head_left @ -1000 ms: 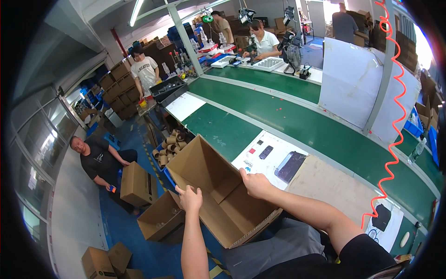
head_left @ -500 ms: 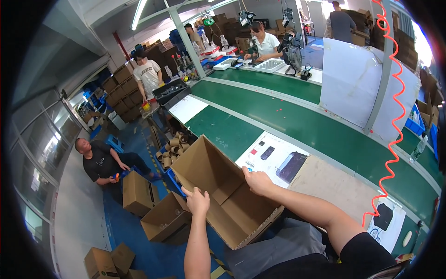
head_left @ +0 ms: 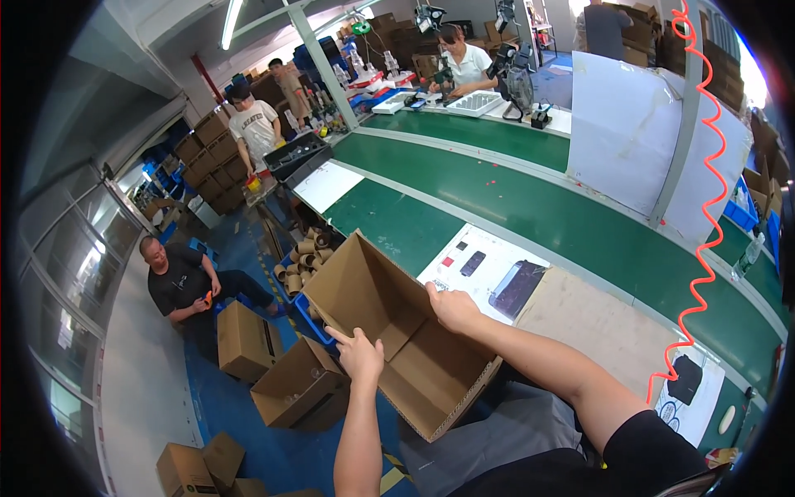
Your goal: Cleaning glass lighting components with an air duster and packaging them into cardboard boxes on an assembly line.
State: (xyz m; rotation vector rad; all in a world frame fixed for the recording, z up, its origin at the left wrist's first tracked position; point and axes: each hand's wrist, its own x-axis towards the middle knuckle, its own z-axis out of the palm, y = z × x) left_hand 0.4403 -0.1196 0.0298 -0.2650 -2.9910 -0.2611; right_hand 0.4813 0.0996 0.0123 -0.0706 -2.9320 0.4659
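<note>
An open cardboard box (head_left: 397, 306), its top facing me, is tilted in front of my lap beside the workbench. My right hand (head_left: 455, 311) is closed over the box's right edge, fingers wrapped around the wall. At the left edge, my left hand (head_left: 361, 356) grips the wall with its index finger stretched along the rim; some of its fingers are hidden. The part of the box's inside that shows holds nothing. Just beyond the right hand, a white printed sheet (head_left: 464, 253) with dark device pictures lies on the green bench.
Left of me on the blue floor stand another open carton (head_left: 302, 385) with clear items inside and a closed carton (head_left: 247, 340). A seated person (head_left: 178, 286) is beside them. A blue bin (head_left: 310, 319) holds several cardboard tubes (head_left: 302, 261). A red coiled hose (head_left: 704, 248) hangs at right.
My left hand has shifted slightly along the box's edge, its index finger now straighter. The box stays nearly in place. The seated person has lowered their head and brought both hands together.
</note>
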